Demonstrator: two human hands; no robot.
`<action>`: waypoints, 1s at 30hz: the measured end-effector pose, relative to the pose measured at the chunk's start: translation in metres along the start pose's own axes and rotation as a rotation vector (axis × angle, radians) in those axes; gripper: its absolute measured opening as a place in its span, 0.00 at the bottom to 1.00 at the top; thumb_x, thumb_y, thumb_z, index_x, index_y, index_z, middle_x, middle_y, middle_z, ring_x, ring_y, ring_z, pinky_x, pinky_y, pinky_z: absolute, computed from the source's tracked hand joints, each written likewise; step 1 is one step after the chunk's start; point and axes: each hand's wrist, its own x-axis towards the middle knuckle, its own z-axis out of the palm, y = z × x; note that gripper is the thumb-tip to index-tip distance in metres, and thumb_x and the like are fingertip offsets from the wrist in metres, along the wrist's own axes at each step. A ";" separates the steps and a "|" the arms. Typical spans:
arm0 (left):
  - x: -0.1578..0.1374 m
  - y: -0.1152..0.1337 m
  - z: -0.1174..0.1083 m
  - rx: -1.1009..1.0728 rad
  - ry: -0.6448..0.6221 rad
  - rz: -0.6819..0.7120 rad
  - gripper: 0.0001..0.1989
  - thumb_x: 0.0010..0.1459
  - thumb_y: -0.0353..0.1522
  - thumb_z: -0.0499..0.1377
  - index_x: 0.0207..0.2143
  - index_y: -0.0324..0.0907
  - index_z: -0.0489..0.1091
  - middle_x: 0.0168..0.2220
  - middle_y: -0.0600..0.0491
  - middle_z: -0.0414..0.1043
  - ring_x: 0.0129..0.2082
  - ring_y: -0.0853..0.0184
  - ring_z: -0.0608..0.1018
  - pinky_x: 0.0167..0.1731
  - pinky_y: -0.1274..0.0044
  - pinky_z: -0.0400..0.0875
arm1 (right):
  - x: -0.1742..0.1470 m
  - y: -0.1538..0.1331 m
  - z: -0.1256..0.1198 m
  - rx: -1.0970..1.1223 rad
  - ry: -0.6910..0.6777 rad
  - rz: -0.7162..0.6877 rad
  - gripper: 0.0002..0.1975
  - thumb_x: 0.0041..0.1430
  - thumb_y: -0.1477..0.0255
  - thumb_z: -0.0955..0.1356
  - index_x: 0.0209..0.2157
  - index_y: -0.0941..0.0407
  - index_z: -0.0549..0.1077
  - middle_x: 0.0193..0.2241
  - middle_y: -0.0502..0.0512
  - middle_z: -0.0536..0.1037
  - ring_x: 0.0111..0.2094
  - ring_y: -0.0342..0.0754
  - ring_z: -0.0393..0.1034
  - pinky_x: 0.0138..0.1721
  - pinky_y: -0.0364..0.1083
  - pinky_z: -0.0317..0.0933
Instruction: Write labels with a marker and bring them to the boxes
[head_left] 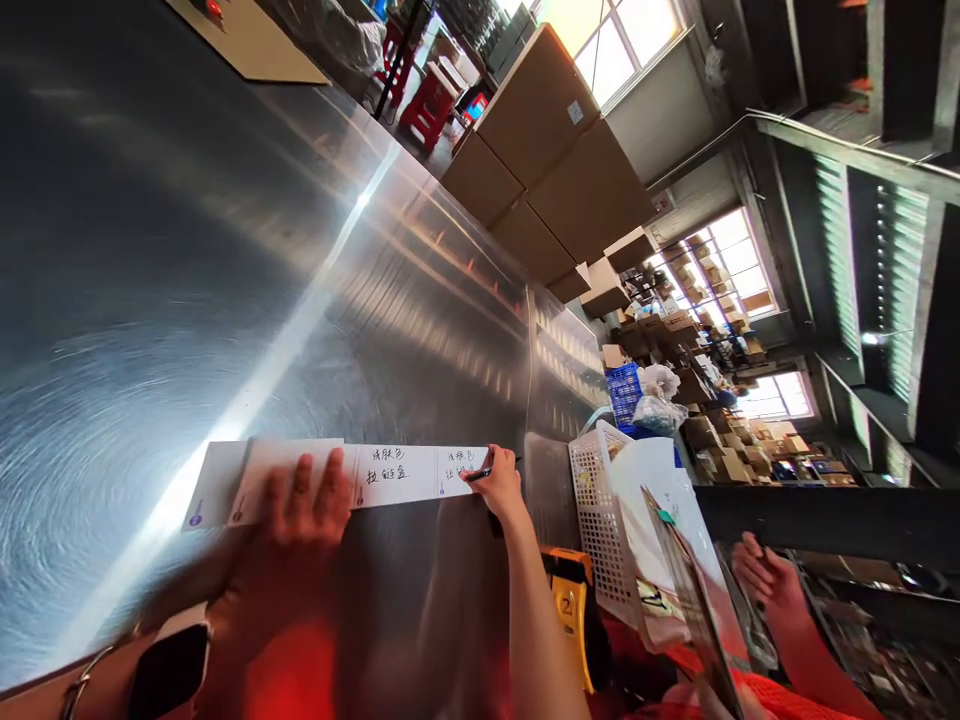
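Observation:
A strip of white paper labels (405, 490) lies on the metal table, with black handwritten characters on its right-hand sections. My left hand (311, 500) rests flat on the strip's left part, fingers stretched out and slightly blurred. At the strip's right end, my right hand (501, 482) is closed around a dark pen (478, 475). The pen's tip is over the characters on the last section, and whether it touches the paper cannot be made out.
Beside the table on the right stands a white plastic basket (600, 490) with papers, near a yellow-and-black tool (571, 610). Another person's hand (772, 575) is nearby, beside a clipboard (686, 570). Large cardboard boxes (562, 160) are stacked beyond the metal table (360, 350).

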 end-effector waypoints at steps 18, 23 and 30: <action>0.047 0.003 0.030 -0.276 -0.195 0.516 0.21 0.62 0.24 0.50 0.56 0.37 0.69 0.58 0.40 0.69 0.58 0.52 0.71 0.58 0.58 0.60 | -0.064 -0.035 -0.015 0.555 -0.119 -0.226 0.22 0.61 0.54 0.63 0.29 0.59 0.73 0.24 0.51 0.71 0.26 0.44 0.62 0.29 0.43 0.54; 0.050 -0.002 0.031 -0.341 -0.271 0.468 0.22 0.62 0.25 0.51 0.59 0.37 0.63 0.58 0.43 0.68 0.57 0.55 0.70 0.58 0.62 0.59 | -0.061 -0.036 -0.006 0.484 0.099 -0.199 0.11 0.56 0.66 0.64 0.36 0.57 0.75 0.33 0.56 0.75 0.34 0.48 0.68 0.36 0.45 0.59; 0.062 -0.001 0.021 -0.280 -0.340 0.407 0.14 0.65 0.28 0.51 0.51 0.37 0.70 0.48 0.46 0.74 0.47 0.57 0.73 0.52 0.61 0.62 | -0.033 -0.031 0.002 0.385 0.048 -0.123 0.10 0.62 0.66 0.66 0.30 0.57 0.74 0.35 0.55 0.72 0.33 0.46 0.68 0.34 0.44 0.58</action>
